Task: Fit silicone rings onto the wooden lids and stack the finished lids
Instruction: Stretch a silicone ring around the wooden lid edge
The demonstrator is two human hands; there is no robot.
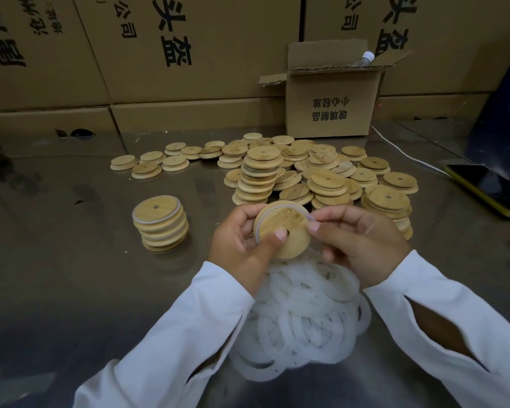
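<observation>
You work at a dull, reflective steel table [71, 275] backed by a wall of big printed cartons [189, 54]. Your left hand [239, 245] grips one wooden lid [286, 231] tilted up off the table, fingers curled behind its far left edge and the thumb tip [278, 235] pressed on its face beside the centre hole. Your right hand [362, 245] meets it from the other side, thumb [314, 226] and forefinger pinching the silicone ring [306, 214] where it lies along the lid's upper right rim; the ring also shows along the left rim, but how far it is seated under your fingers cannot be told. Directly below your fingers and partly hidden by both wrists lies a loose heap of white rings [301, 316]. Out past your left knuckles, well apart, stands the stack of finished lids [160, 223], each with a pale ring at its edge. Just beyond your fingertips a tall stack of bare lids [259, 175] rises at the front of a wide scatter of bare lids [321, 169], which runs on behind your right hand. Farther back sits a small open box [333, 107] with a bottle [365, 58] poking out of it. Off past your right hand a phone [489, 187] lies flat, with a white cable [407, 156] running behind it.
</observation>
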